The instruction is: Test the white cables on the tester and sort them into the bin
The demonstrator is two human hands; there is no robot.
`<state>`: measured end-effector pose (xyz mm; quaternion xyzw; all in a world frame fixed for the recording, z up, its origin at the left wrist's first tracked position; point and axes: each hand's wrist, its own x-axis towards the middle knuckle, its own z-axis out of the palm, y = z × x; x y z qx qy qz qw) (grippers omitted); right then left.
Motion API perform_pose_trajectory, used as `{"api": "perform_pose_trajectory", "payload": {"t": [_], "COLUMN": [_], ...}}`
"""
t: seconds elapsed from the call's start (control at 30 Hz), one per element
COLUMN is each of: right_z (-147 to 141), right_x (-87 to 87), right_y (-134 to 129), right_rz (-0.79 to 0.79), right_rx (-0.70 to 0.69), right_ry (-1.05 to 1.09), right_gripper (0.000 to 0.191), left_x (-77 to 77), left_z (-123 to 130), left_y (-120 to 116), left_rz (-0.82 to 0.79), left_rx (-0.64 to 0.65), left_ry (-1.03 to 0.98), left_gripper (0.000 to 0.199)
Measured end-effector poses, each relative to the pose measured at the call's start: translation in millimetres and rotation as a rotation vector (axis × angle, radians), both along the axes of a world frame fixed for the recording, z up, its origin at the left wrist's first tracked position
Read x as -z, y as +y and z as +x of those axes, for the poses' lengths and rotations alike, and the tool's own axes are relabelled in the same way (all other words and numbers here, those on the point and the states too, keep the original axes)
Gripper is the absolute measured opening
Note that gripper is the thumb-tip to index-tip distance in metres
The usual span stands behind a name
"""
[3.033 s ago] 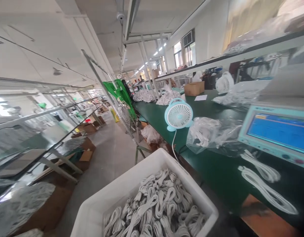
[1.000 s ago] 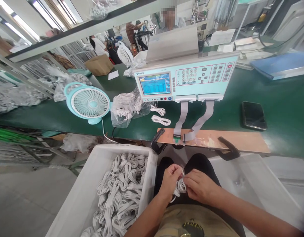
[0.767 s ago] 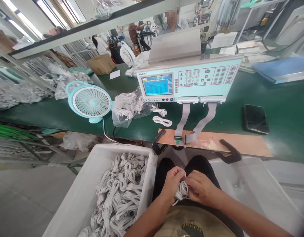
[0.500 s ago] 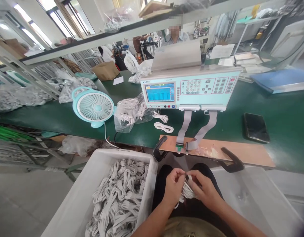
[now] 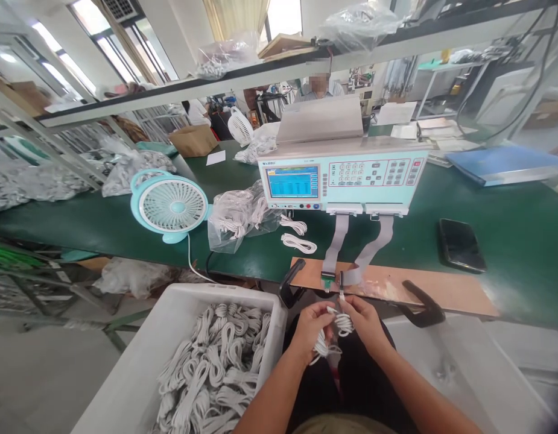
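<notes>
A coiled white cable [image 5: 344, 325] hangs between my hands over my lap. My left hand [image 5: 311, 328] is closed on it, with loops showing below the fingers. The fingers of my right hand [image 5: 360, 316] pinch one cable end near the grey ribbon connector [image 5: 342, 283] at the board's front edge; whether the end is seated there I cannot tell. Left of it sits a small green circuit board [image 5: 327, 282] on the other ribbon. Both grey ribbon cables [image 5: 336, 244] run up to the light-blue tester [image 5: 373, 175], whose screen is lit.
To my left stands a white bin [image 5: 174, 301] of coiled cables. Black clamps [image 5: 418, 307] hold the wooden board [image 5: 459, 294] on the green table [image 5: 396, 253]. A fan [image 5: 172, 205], bagged cables [image 5: 236, 214], two loose coils [image 5: 299, 243] and a phone [image 5: 462, 246] lie around. A person [image 5: 319, 87] sits opposite.
My hands have moved up from my lap towards the ribbon connectors, bringing the cable along. The coil now shows spread between both hands. The view has tilted slightly upward.
</notes>
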<state>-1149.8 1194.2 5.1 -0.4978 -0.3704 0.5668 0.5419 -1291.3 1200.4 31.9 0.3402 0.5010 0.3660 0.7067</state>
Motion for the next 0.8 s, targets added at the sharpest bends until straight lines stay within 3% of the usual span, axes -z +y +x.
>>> {"api": "perform_pose_trajectory", "payload": {"t": [0.13,0.27,0.33,0.57,0.8], "right_z": [-4,-7,-8,-12,-12], "right_x": [-7.0,-12.8,-12.2,-9.6,-10.3], "right_y": [1,4,5,8,7], "right_rz": [-0.057,-0.169,-0.200,-0.206,-0.189], "right_rx": [0.030,0.037,0.043,0.081,0.073], "right_ry": [0.102,0.284,0.379,0.532,0.494], "right_gripper": [0.041,0.038,0.037,0.032,0.029], "left_x": [4.2,0.8,-0.4,11.6,15.6], "left_z": [2,-3,-5,0,13], "left_y": [8,18,21,28,24], "left_rz": [0.140,0.286,0.316,0.309,0.203], "left_rx": [-0.007,0.164,0.188,0.016,-0.161], "left_ry": [0.220,0.354,0.370,0.336,0.185], "left_gripper": [0.030,0.033,0.035,0.035,0.032]}}
